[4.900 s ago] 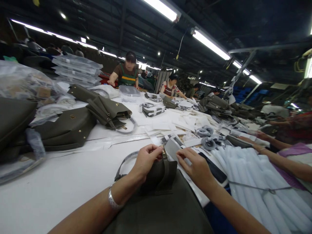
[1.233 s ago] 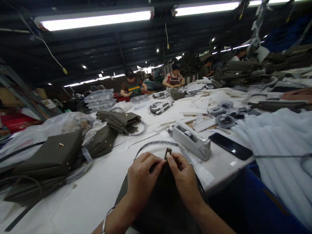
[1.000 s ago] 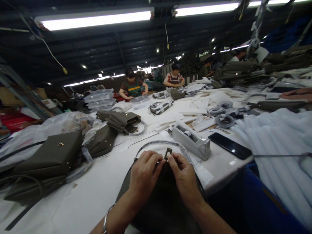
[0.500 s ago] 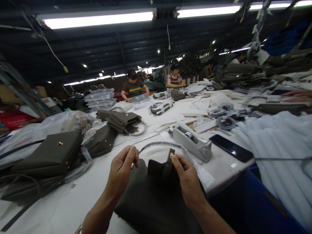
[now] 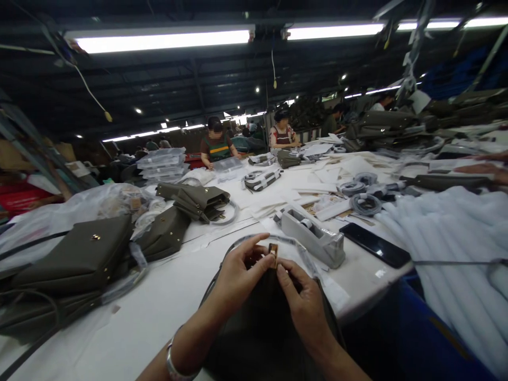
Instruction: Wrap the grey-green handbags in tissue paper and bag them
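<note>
A dark olive handbag [image 5: 250, 344] stands on the table right in front of me, its lower part lost in shadow. At its top a strap tab carries a small gold metal clasp [image 5: 273, 248]. My left hand [image 5: 240, 272] pinches this clasp from the left, thumb on its face and forefinger stretched behind it. From the right, my right hand [image 5: 304, 296] grips the tab just under the metal with thumb and fingers. The bag's plastic-wrapped handle [image 5: 293, 241] arches behind both hands.
A grey tape dispenser [image 5: 311, 235] and a black phone [image 5: 375, 244] lie to the right. Several olive bags [image 5: 75, 254] are piled at left. White padding [image 5: 456, 248] hangs over the right edge near a blue bin [image 5: 428, 328]. Co-workers [image 5: 218, 140] sit across the table.
My left hand has moved right and forward from beside the bag onto the clasp. My right hand has slid slightly lower on the tab.
</note>
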`<state>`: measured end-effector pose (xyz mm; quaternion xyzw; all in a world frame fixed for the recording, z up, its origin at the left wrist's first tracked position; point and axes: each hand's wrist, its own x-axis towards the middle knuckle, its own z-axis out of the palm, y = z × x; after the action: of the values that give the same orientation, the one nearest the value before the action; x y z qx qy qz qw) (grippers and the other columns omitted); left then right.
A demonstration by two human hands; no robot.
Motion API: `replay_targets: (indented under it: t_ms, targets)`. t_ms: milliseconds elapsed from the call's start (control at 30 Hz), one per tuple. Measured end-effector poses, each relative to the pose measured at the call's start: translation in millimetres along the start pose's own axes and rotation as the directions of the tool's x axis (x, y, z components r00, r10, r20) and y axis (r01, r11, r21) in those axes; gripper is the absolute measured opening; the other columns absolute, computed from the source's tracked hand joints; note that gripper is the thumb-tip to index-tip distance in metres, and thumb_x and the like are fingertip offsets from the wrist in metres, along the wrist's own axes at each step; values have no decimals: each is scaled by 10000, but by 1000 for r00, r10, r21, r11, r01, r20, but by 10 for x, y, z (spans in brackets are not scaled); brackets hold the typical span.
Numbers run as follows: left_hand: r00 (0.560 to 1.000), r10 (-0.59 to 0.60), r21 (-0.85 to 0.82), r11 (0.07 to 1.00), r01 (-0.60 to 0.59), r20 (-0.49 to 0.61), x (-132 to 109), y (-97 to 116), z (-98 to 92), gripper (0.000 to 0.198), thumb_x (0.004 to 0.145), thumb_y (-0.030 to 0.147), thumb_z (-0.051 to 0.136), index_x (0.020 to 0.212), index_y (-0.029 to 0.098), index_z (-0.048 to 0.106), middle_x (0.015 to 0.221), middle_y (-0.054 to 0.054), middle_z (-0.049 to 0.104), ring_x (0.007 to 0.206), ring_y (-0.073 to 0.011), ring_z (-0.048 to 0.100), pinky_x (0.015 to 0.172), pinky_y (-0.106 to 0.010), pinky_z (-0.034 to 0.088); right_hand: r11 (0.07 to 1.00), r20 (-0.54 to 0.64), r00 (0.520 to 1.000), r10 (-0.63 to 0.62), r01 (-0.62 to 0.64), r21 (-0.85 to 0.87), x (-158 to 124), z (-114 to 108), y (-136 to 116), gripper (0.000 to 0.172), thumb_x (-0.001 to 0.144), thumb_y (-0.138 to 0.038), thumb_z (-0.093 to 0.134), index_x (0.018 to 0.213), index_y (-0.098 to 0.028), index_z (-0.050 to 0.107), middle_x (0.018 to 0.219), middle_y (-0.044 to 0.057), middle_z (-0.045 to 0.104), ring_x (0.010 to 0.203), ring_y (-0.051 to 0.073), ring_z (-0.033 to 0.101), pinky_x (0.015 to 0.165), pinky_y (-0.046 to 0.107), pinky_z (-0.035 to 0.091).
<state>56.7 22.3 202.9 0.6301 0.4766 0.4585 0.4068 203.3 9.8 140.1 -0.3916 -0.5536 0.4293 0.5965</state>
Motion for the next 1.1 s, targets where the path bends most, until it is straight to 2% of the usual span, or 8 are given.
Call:
replay_targets:
  t_ms: [133,267,500,600,800,933,1100]
  targets:
    - [992,-123,-260,959,114,-16,2,-35,-21,375,799,345,768,1133,206,668,908,-14,695,840,-138,636,757,-220,470,999,20,999,38,-38,4,-40,-1,51,262,910,-437,617,1045,-228,700,1069,55,735,984,224,675,859,295,537]
    - [989,-147,-344,928,140,6,-51,-83,-70,259,796,363,776,946,174,681,815,-2,664,751,-109,590,703,-203,445,999,11,1000,25,-24,-32,-43,26,64,234,887,-432,654,996,-228,691,1005,44,736,967,218,674,850,288,538]
    - [975,-224,-319,923,214,3,-119,-161,-117,277,807,404,760,919,165,675,825,-25,673,736,-125,583,688,-224,437,986,21,992,-123,125,-114,112,17,-86,235,908,-376,631,1097,-252,695,1082,67,714,898,218,680,810,333,563]
    - [975,-219,-307,930,201,-25,-128,-179,-121,279,801,400,767,928,163,692,836,-29,678,746,-128,585,687,-225,435,967,78,979,-189,200,-158,173,14,-121,182,911,-357,634,1038,-259,720,1041,56,723,861,213,681,807,341,561]
    - [981,-194,-310,933,184,-2,-162,-196,-109,272,817,404,750,941,173,676,870,-33,688,789,-149,611,731,-254,465,922,48,964,-261,264,-283,171,27,-143,125,915,-333,622,895,-248,712,888,29,719,834,204,667,788,322,536]
    - [982,-187,-297,939,176,-7,-197,-207,-103,275,829,403,740,962,173,668,904,-36,684,806,-149,605,731,-253,462,916,50,969,-242,246,-317,140,47,-131,111,912,-316,609,867,-241,677,857,21,693,795,193,650,760,305,527]
    - [984,-178,-315,932,177,24,-210,-231,-100,276,814,395,757,959,176,668,916,-33,682,820,-148,594,742,-247,452,964,40,990,-133,139,-226,136,74,-87,119,900,-323,610,860,-225,663,845,22,690,790,191,656,745,284,518]
